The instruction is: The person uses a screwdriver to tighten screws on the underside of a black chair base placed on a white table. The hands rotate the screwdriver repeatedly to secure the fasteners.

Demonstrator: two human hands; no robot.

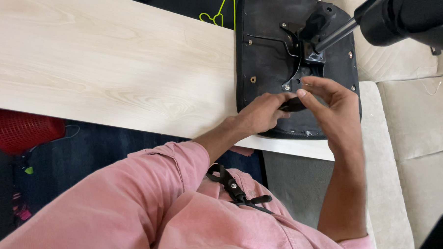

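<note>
Both hands' fingers [301, 93] pinch a small black part [292, 105] over the upturned seat [268, 57] (pale wood table [111, 61], beige sofa [418, 121]).

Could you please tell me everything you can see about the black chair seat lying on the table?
The black chair seat lies upside down on the pale wooden table, its near edge overhanging. Its fabric-covered underside shows bolts and a metal mechanism with a column. Both hands, left and right, work a small dark part at its near edge.
</note>
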